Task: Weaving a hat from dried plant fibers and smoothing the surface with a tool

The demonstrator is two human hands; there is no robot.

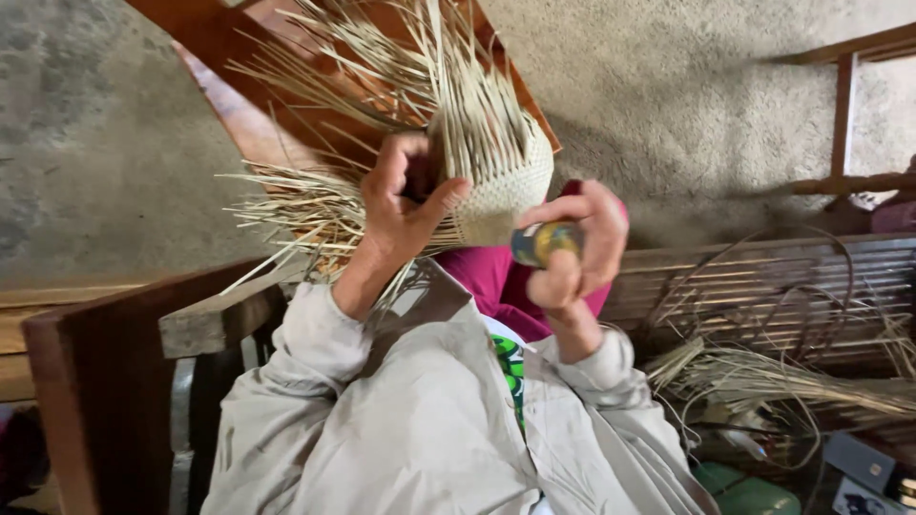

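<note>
A half-woven straw basket [487, 153], its loose pale strands fanning up and to the left, sits raised in front of the person's chest, above the pink cloth [496, 277] on the lap. The left hand [401, 205] has its grip closed on the basket's rim, thumb pressed against the woven wall. Just to its right, the right hand [577, 248] grips a small cylindrical can [544, 242], blue and yellow, close beside the basket's base. A bundle of loose straw [782, 377] lies well apart on the right.
</note>
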